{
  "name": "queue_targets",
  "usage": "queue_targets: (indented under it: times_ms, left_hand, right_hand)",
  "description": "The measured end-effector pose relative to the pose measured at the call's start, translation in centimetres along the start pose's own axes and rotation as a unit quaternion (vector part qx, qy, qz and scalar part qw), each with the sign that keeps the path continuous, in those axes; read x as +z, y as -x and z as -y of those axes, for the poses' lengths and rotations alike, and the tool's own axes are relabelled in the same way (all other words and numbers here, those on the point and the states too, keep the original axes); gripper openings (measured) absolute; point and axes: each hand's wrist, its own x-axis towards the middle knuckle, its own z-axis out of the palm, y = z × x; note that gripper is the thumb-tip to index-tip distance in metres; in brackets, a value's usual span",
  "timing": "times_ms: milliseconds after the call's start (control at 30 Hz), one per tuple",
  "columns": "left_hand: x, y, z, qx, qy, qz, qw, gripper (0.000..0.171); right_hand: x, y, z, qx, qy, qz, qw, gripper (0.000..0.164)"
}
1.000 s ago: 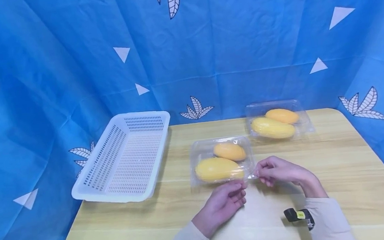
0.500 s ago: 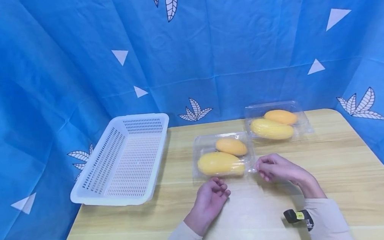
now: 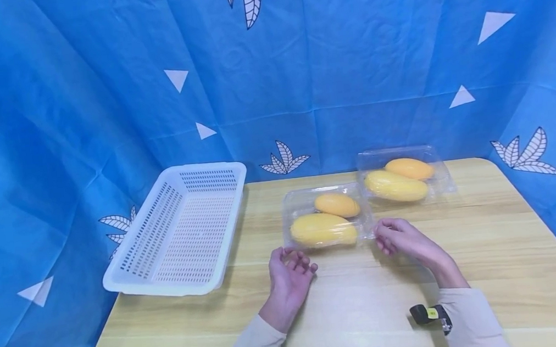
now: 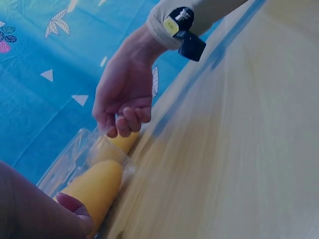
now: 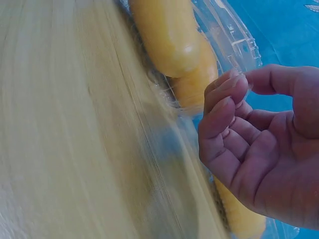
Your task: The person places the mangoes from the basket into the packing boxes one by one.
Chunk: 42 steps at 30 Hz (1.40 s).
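Observation:
A clear plastic clamshell box [image 3: 296, 200] lies on the wooden table with a long yellow fruit [image 3: 320, 229] and a smaller orange, mango-like fruit [image 3: 336, 205] inside. My right hand [image 3: 405, 244] pinches its near right corner between thumb and forefinger; the right wrist view shows these fingertips [image 5: 238, 85] meeting at the plastic. The left hand [image 3: 288, 283] is at the near left corner, palm turned partly up and fingers loosely bent. In the left wrist view its thumb [image 4: 71, 203] overlaps the box; I cannot tell whether it grips the edge.
Behind to the right stands a second clear box [image 3: 371, 159] with a yellow and an orange fruit. A white perforated basket [image 3: 224, 239] sits at the table's left. Blue patterned cloth [image 3: 347, 51] hangs along the back and sides of the table [image 3: 350, 321].
The box has shifted away and slightly right, the right hand staying at its corner. My left hand has moved left along the near edge, from close to the right hand to the left corner.

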Motion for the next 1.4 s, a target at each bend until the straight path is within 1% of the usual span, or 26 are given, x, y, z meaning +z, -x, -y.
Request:
queue_targets:
  times_ms: [167,267,367,467,533,667,767,867,967,1033,1100,1167,1200,1267,1400]
  left_hand:
    - [-0.3,-0.7,-0.6,0.031,-0.056,0.012,0.9979,0.02]
    - [-0.7,-1.4,-1.2,0.05,-0.092,0.021,0.9943,0.019]
    - [-1.1,-2.1,-1.9,0.068,-0.138,0.032,0.9876,0.016]
    - [-1.4,-2.6,-2.7,0.082,-0.184,0.04,0.9788,0.015]
    - [-1.6,-2.9,-3.2,0.084,-0.203,0.043,0.9747,0.016]
    - [-1.9,-3.3,-4.0,0.072,-0.218,0.05,0.972,0.023]
    - [-2.1,-3.6,-4.4,0.067,-0.225,0.06,0.9703,0.033]
    - [-2.1,-3.8,-4.9,0.07,-0.241,0.074,0.9651,0.04]
    - [-2.0,-4.0,-5.2,0.075,-0.26,0.079,0.9594,0.038]
    - [-1.9,-4.3,-5.2,0.089,-0.274,0.078,0.9543,0.036]
    - [-1.9,-4.6,-5.3,0.106,-0.293,0.076,0.9472,0.035]
    - [-1.9,-4.8,-5.3,0.123,-0.311,0.076,0.9393,0.035]
    - [-2.0,-4.9,-5.4,0.129,-0.316,0.076,0.9368,0.034]
    - [-2.1,-5.0,-5.5,0.133,-0.328,0.077,0.932,0.032]
    - [-2.4,-5.3,-5.7,0.128,-0.336,0.074,0.93,0.028]
  right_hand:
    - [0.2,0.0,0.2,-0.004,0.003,-0.005,1.0,0.031]
    - [0.3,-0.1,0.4,-0.006,0.005,-0.004,1.0,0.032]
    - [0.4,-0.1,0.6,-0.011,0.011,-0.002,1.0,0.031]
    - [0.5,-0.2,0.7,-0.009,0.015,-0.005,1.0,0.031]
    - [0.6,-0.2,0.7,-0.008,0.021,-0.009,1.0,0.031]
    - [0.7,-0.1,1.0,-0.014,0.047,-0.022,0.999,0.031]
    - [0.8,0.0,1.3,-0.023,0.076,-0.032,0.996,0.03]
    - [0.8,0.2,1.7,-0.026,0.112,-0.051,0.992,0.031]
    - [0.7,0.6,2.1,-0.018,0.164,-0.078,0.983,0.034]
    - [0.6,1.0,2.5,-0.007,0.2,-0.092,0.975,0.038]
    - [0.5,1.5,2.9,0.005,0.228,-0.097,0.969,0.043]
    - [0.4,2.0,3.4,0.012,0.238,-0.089,0.967,0.047]
    - [0.5,2.2,3.6,0.016,0.237,-0.082,0.968,0.047]
    - [0.7,2.3,3.9,0.015,0.222,-0.06,0.973,0.046]
    - [1.6,2.1,4.2,0.007,0.174,-0.003,0.985,0.041]
